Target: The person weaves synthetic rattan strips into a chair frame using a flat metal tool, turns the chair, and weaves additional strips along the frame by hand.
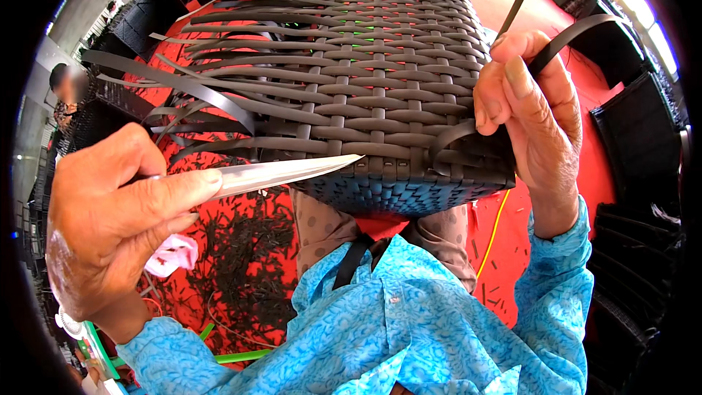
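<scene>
A dark brown basket [380, 91] woven from flat plastic strips stands over my lap, with loose strip ends fanning out on its left. My left hand [121, 205] is closed around a pointed metal knife [285, 174]. The blade's tip meets the basket's near edge, left of its middle. My right hand [534, 95], at the near right corner, pinches a dark plastic strip [581, 33] between its fingers. One length of strip curls up from the hand to the right, and a loop [442, 143] bends down onto the weave. The knife's handle is hidden in my fist.
Dark strip cuttings [248, 278] litter the red floor [504, 249] at lower left. A pink cloth [173, 254] lies near my left wrist. Black woven pieces [636, 146] stand along the right side. Another person [67, 91] is at the far left. A yellow cord [496, 234] runs beside my right leg.
</scene>
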{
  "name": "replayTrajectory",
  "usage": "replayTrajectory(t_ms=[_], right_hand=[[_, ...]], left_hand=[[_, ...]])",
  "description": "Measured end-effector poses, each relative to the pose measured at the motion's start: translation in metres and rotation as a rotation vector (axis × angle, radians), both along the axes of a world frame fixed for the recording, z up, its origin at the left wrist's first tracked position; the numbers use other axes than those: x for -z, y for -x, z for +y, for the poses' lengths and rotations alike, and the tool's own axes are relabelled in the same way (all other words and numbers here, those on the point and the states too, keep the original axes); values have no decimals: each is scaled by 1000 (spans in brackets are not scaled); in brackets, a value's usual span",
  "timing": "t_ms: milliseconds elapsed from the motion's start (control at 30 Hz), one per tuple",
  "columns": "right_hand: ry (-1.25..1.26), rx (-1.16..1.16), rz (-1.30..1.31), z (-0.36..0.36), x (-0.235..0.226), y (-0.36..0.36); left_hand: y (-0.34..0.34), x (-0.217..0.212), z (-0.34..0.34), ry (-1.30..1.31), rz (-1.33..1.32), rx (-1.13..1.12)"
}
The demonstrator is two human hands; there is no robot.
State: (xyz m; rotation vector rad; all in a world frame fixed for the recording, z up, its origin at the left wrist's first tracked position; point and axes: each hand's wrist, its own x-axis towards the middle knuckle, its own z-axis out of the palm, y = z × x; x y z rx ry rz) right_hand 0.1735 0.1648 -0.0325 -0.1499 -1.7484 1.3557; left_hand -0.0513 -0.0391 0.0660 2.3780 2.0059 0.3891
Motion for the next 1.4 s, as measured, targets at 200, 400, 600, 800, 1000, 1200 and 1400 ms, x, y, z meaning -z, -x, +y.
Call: replayTrajectory(t_ms=[200, 400, 600, 800, 1000, 1200, 1400], right_hand=[[93, -163, 143, 7, 6, 0], [109, -168, 125, 7, 7, -1], [85, -156, 92, 6, 7, -1], [94, -154, 94, 6, 8, -2], [95, -156, 116, 8, 9, -4], [101, -186, 135, 9, 10, -4], [94, -141, 146, 6, 10, -6]], left_hand=[[-30, -26, -2, 138, 268, -55], [-83, -24, -11, 156, 764, -56], [-98, -30, -3, 174, 818, -48], [-82, -29, 3, 55, 768, 40], [-24, -12, 12, -125, 493, 147], [25, 31, 30, -177, -86, 136], [38, 54, 46, -209, -203, 55]])
